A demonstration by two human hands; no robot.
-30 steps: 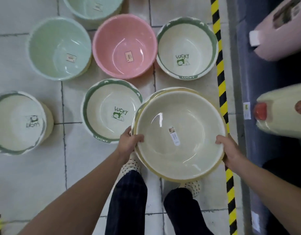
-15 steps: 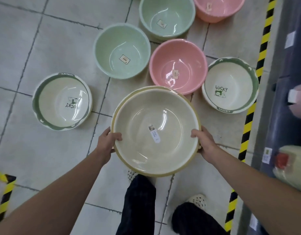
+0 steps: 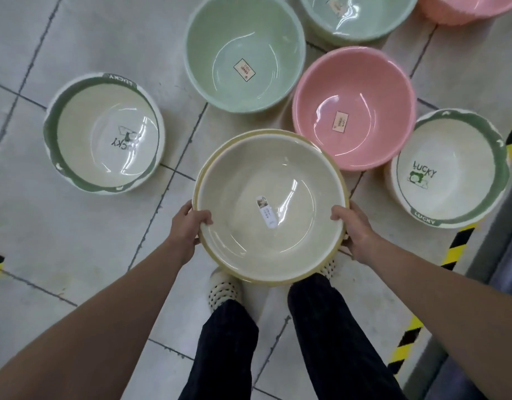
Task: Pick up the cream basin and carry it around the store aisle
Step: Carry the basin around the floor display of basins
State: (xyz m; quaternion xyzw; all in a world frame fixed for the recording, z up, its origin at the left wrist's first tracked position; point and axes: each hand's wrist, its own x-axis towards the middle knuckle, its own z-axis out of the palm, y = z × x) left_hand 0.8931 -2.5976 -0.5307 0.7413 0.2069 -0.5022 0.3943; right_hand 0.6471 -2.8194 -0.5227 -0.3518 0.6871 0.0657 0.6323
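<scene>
The cream basin (image 3: 301, 180), round with a yellowish rim and a small white label inside, is held level above the tiled floor in front of my legs. My left hand (image 3: 188, 226) grips its left rim, thumb over the edge. My right hand (image 3: 354, 226) grips the right rim the same way. The basin hides part of my shoes below it.
Other basins stand on the floor: a green-trimmed "LUCKY" one (image 3: 103, 134) at left, another (image 3: 448, 168) at right, a pink one (image 3: 354, 108), a mint one (image 3: 244, 51) and more at the top edge. Yellow-black tape (image 3: 451, 249) edges a dark shelf base on the right.
The view has swung left and away from the shelf while I carry the basin. The floor basins have shifted to the right and up in view; my grip is unchanged.
</scene>
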